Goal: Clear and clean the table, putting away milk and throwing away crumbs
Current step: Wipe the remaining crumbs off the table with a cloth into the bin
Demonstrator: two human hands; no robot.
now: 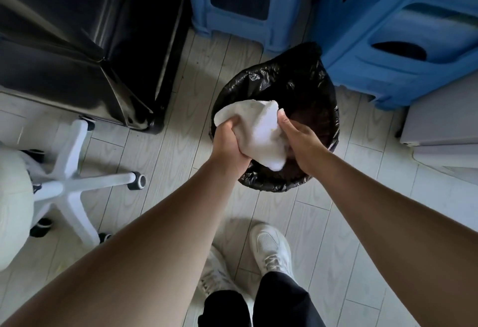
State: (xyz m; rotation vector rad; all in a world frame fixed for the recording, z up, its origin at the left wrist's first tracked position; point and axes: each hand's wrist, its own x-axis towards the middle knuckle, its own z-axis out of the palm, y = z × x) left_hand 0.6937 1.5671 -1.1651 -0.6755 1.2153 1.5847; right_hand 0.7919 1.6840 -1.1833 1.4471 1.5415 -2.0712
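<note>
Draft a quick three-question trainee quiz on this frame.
1. True or false: the cloth lies on the floor.
2. The left hand and right hand hold the cloth over: A) a bin B) a sink C) a drawer.
3. Fill in: the bin's liner is ___ in colour.
Key: 1 false; 2 A; 3 black.
</note>
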